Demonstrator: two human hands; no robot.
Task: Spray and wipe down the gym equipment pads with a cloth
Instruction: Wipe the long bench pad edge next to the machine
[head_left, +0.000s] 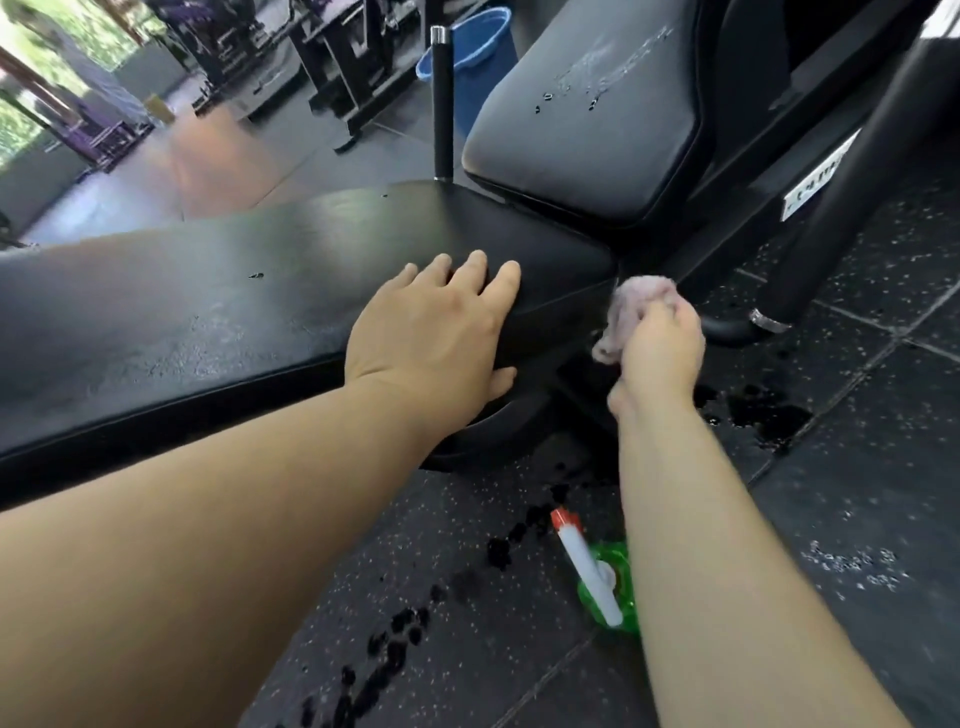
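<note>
A long black bench pad (208, 301) runs from the left to the middle. My left hand (431, 332) rests flat on its right end with the fingers spread. My right hand (660, 353) grips a bunched pale pink cloth (636, 299) against the pad's right side edge. A second black seat pad (587, 124) sits behind it, tilted, with wet droplets and streaks near its top. A green spray bottle (608, 587) with a white and red nozzle lies on the floor beside my right forearm, which partly hides it.
The speckled black rubber floor (831, 519) has wet splashes below the bench and near the bottle. A black upright post (442, 104) stands behind the bench, with a blue bucket (483, 57) beyond it. The machine's black frame and leg (831, 218) stand at right.
</note>
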